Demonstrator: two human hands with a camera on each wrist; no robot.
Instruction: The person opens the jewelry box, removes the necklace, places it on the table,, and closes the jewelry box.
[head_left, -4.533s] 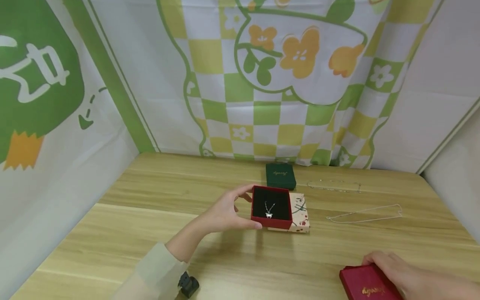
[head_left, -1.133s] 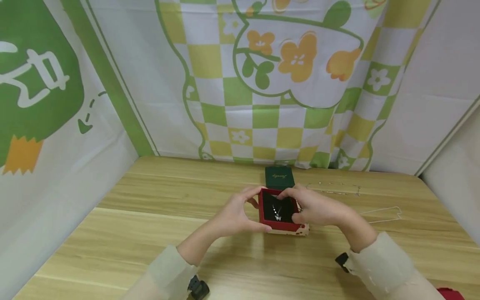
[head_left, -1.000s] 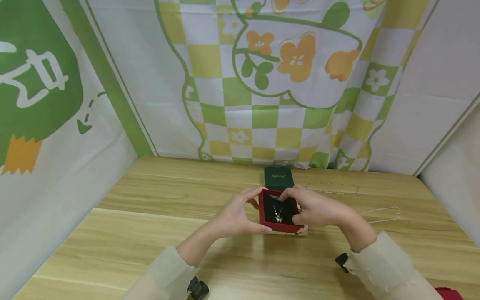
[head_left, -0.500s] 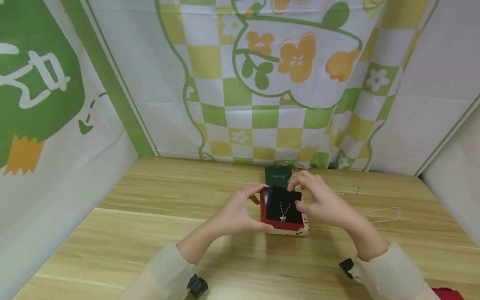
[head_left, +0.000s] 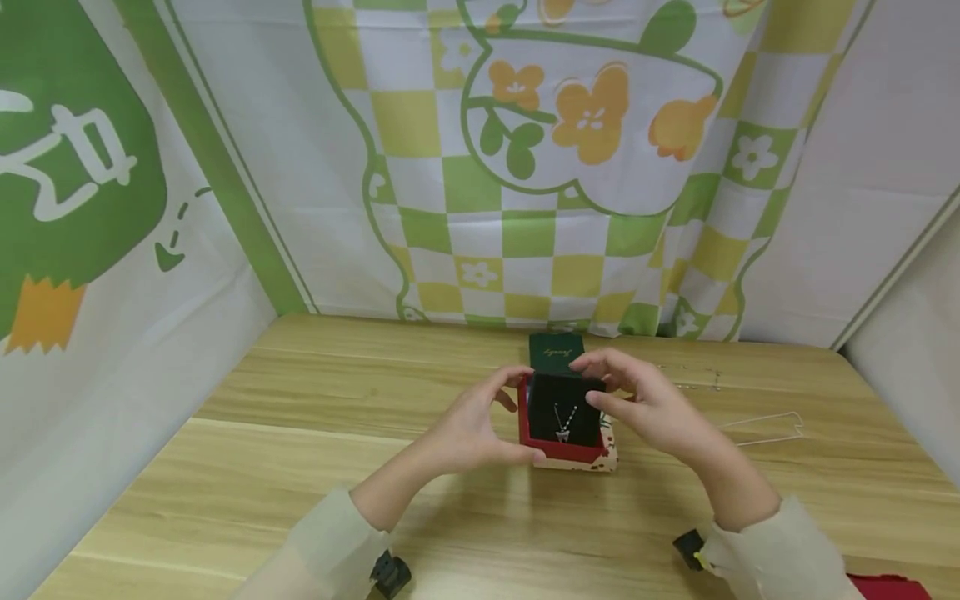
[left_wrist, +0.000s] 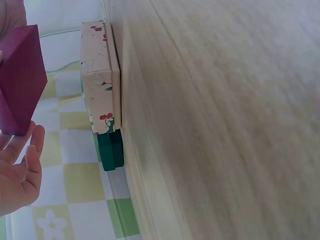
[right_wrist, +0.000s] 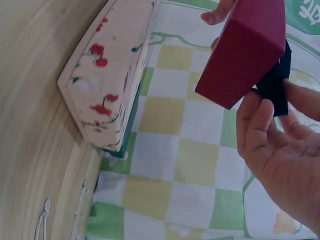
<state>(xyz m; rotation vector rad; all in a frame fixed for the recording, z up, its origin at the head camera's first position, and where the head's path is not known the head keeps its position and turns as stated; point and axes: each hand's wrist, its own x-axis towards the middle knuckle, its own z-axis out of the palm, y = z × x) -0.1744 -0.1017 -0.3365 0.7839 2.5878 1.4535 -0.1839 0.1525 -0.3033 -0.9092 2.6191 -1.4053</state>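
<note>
My left hand [head_left: 468, 429] grips the red jewelry box [head_left: 570, 452] by its left side, thumb at the front and fingers behind. The box is held above the table in both wrist views. A black insert pad [head_left: 551, 392] is tilted up out of the box, its back edge raised. My right hand [head_left: 656, 408] pinches the pad's right upper corner between thumb and fingers; in the right wrist view the black pad [right_wrist: 275, 87] sticks out past the red box [right_wrist: 245, 50]. A silver necklace with a butterfly pendant [head_left: 562, 435] lies on the pad's face.
A cream floral box [head_left: 611, 460] lies beneath and behind the red box. Behind it sits a dark green box [head_left: 555, 350]. Two chain necklaces lie to the right, a nearer chain [head_left: 776, 440] and a farther chain [head_left: 693, 386]. A red lid [head_left: 888, 587] shows at bottom right.
My right hand has set the red lid down at lower right and come to the box. The black pad, flat earlier, has been lifted and tilted up. My left hand still holds the box.
</note>
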